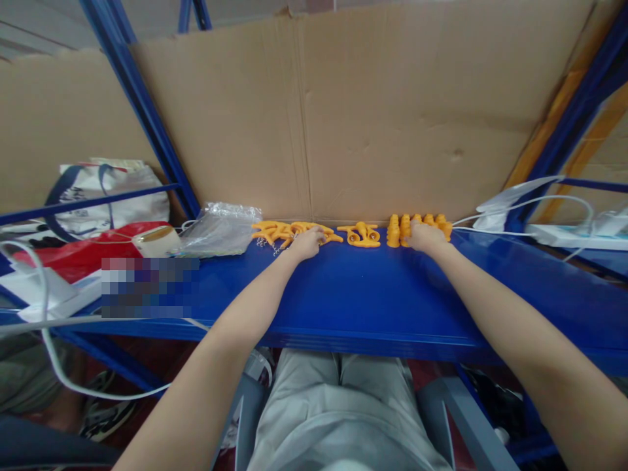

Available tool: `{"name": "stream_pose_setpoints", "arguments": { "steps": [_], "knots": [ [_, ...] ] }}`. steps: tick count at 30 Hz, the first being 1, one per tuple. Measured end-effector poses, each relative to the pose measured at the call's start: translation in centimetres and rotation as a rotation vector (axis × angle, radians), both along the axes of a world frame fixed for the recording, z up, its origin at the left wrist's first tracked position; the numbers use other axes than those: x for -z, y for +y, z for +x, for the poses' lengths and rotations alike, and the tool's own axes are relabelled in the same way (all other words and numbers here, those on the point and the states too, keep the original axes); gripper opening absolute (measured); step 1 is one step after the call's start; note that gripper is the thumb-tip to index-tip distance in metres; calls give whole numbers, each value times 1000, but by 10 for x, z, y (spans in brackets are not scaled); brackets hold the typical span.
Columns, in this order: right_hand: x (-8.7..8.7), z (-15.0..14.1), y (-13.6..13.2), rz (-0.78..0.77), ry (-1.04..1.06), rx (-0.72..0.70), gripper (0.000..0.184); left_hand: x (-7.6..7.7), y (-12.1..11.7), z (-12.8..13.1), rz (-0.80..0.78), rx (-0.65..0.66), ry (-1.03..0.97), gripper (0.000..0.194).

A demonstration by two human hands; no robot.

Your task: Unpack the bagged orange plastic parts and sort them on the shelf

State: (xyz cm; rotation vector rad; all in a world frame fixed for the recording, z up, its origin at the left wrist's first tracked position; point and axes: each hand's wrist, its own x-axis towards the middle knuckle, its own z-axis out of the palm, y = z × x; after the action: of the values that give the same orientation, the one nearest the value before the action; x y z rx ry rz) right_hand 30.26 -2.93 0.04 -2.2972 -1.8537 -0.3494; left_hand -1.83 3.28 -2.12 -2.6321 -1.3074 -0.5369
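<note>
My left hand (308, 243) is closed at the right part of a pile of orange curved plastic parts (269, 230), its fingers around one of them. Small metal chains (278, 249) hang out at the pile's front. To the right, my right hand (428, 238) grips one of the orange stepped, cone-like plastic pieces (393, 231), which stand upright in rows; the fingertips are partly hidden. Between my hands lie a few orange handle-like parts with round openings (364, 234).
All this rests on a blue metal shelf (363, 301) backed by cardboard (383, 118). Clear plastic bags (220, 229), a red bag (98, 245) and a white power strip (73, 294) lie left. White cables (495, 229) and another power strip (579, 237) are right.
</note>
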Motion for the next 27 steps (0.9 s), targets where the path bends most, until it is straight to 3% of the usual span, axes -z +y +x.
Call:
{"name": "stream_pose_setpoints", "arguments": {
  "steps": [4, 7, 12, 15, 18, 27],
  "knots": [
    [-13, -16, -10, 68, -55, 16, 41, -1, -1, 3, -9, -7, -2, 38],
    [-17, -29, -14, 131, -81, -47, 37, -1, -2, 6, 1, -23, 9, 35],
    [-5, -51, -15, 181, -177, -390, 38, 1, -3, 8, 25, -56, 76, 32],
    [10, -60, -11, 135, -209, -606, 39, 3, -3, 9, 24, -66, 82, 32],
    [23, -64, -5, 66, -174, -726, 40, 3, -3, 9, 20, -95, 92, 33],
    [31, -61, 2, -17, -14, -639, 46, 3, -5, 10, 67, -160, 140, 32]
  ]
}}
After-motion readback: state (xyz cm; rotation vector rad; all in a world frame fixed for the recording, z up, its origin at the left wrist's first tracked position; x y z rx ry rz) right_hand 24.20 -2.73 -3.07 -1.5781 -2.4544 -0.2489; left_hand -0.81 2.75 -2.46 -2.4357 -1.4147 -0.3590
